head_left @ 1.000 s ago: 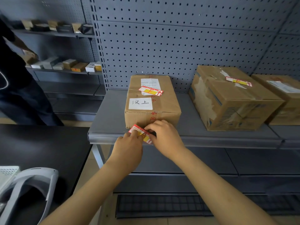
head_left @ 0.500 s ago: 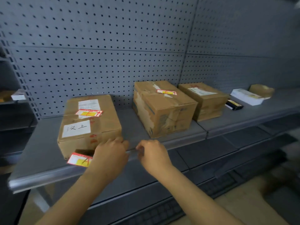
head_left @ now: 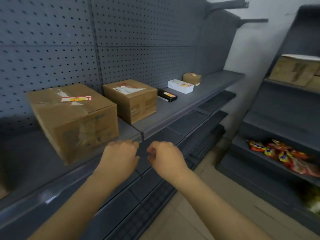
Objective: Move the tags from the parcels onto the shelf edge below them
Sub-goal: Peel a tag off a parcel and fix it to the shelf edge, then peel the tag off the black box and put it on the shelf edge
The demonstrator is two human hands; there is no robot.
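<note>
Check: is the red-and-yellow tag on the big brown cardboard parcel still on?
On: red-and-yellow tag lies flat atop big brown cardboard parcel.

The 2 big parcels (head_left: pixel 74 116) are matt brown cardboard, creased, with glossy tape. The tag (head_left: pixel 76 98) looks like smooth paper. The shelf edge (head_left: pixel 164 125) is dull grey painted metal; the snack packets (head_left: pixel 284 156) seem glossy plastic, though blurred.

Red and yellow snack packets (head_left: pixel 284 157) lay on a neighbouring rack's lower shelf (head_left: pixel 256 154); perforated grey backboard (head_left: pixel 138 49) stood behind.

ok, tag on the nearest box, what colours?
White, yellow and red tag, head view.
</note>
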